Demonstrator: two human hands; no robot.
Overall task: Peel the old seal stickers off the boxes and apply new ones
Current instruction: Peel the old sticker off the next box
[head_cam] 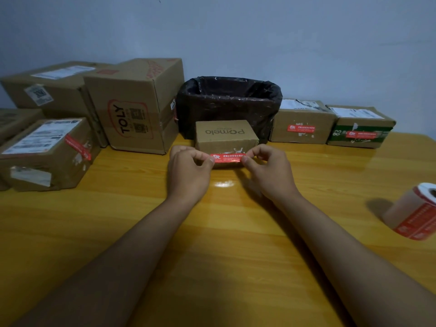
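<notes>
We hold a new red seal sticker [227, 158] stretched between our left hand [188, 169] and right hand [269, 171], each pinching one end, right at the front face of the small Pomelo box [224, 135] at twelve o'clock. Next we judge it must be pressed flat across that face (torn white residue shows there); the black-lined bin [228, 100] behind shows nothing inside from here

We're looking at a makeshift parcel-packing corner: taped shipping boxes [132, 107] crowd a glossy wooden table [118, 220] against a bare wall [259, 31], with a lined bin [228, 102] and sticker roll [415, 215] beside.
</notes>
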